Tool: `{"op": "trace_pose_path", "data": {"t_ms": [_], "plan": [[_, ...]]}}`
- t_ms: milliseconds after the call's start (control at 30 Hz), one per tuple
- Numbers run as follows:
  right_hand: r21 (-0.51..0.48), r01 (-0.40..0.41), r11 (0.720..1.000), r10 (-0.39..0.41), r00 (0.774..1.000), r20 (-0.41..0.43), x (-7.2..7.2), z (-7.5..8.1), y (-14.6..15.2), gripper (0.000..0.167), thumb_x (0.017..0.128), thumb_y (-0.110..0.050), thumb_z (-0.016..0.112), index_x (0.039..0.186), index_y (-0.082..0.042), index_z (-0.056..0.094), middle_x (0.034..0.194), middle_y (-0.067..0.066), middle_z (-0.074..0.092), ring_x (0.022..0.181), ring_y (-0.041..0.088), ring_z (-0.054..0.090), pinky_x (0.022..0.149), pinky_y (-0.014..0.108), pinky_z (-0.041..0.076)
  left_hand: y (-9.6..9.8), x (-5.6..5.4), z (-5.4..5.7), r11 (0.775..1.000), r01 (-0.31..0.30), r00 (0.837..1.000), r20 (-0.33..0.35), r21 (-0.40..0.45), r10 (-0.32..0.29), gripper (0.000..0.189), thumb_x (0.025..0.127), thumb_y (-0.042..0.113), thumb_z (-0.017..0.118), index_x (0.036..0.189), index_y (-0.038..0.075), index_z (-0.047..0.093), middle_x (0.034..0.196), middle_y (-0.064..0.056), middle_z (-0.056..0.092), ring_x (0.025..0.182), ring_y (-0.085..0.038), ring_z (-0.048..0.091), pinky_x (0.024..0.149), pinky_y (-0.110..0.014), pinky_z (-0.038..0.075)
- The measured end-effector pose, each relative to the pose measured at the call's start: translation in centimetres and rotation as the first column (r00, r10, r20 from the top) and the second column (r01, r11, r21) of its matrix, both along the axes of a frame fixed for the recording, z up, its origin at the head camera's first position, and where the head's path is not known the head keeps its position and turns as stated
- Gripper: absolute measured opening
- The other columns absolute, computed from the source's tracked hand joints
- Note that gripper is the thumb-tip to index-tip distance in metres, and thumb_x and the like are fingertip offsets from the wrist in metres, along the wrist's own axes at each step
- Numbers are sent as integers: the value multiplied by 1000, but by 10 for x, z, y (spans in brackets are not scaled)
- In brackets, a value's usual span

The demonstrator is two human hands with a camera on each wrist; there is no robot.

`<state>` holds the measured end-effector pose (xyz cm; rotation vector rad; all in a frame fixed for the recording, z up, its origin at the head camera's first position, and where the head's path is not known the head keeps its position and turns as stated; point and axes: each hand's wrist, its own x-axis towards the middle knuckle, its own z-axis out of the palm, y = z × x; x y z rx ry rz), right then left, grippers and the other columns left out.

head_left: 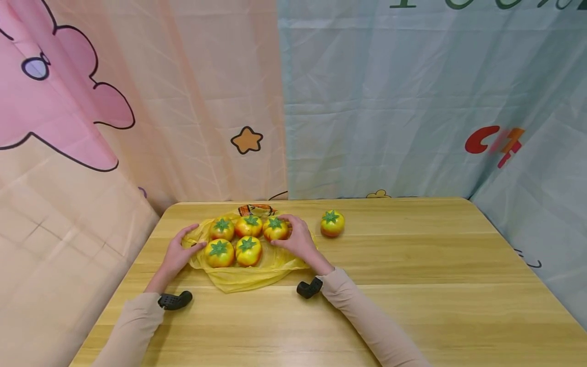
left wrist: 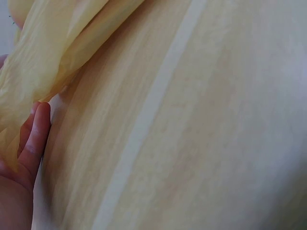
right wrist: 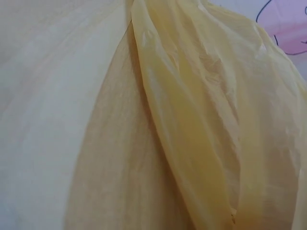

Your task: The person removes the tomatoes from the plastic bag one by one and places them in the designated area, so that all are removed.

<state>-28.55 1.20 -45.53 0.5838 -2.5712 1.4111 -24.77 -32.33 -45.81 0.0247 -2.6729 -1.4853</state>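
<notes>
A yellow plastic bag [head_left: 229, 281] lies spread on the table, with several yellow-orange tomatoes [head_left: 248, 251] with green star-shaped tops on it. My right hand [head_left: 300, 240] grips the back-right tomato [head_left: 275, 229], fingers behind it and thumb in front. At the bag's left edge, my left hand [head_left: 178, 251] touches the plastic, thumb and fingers spread apart. The left wrist view shows the left hand [left wrist: 29, 148] against the yellow bag [left wrist: 43, 52]. In the right wrist view the bag [right wrist: 192, 115] hides the right hand.
Another tomato [head_left: 332, 223] stands alone on the wooden table [head_left: 412, 275], right of the bag. An orange-red printed patch [head_left: 257, 209] shows at the bag's back edge. Printed curtains [head_left: 367, 102] hang behind the table and along its sides.
</notes>
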Motion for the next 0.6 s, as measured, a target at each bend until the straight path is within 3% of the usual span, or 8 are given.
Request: {"op": "trace_pose_path", "data": {"t_ms": [300, 600], "plan": [[-22, 0, 1000, -1, 1000, -21, 5, 2, 4, 64, 71, -17, 86, 127, -9, 57, 127, 13, 57, 109, 27, 54, 89, 36, 53, 0, 2, -2, 1000, -5, 1000, -22, 2, 5, 68, 91, 22, 66, 147, 0, 32, 153, -26, 27, 143, -41, 22, 116, -56, 22], [-44, -14, 999, 12, 999, -46, 17, 14, 14, 64, 70, -15, 86, 127, -9, 57, 127, 13, 55, 108, 27, 56, 89, 36, 54, 1, 2, -2, 1000, -3, 1000, -25, 8, 4, 68, 92, 22, 65, 147, -1, 32, 154, -27, 25, 143, -42, 21, 115, -57, 21]]}}
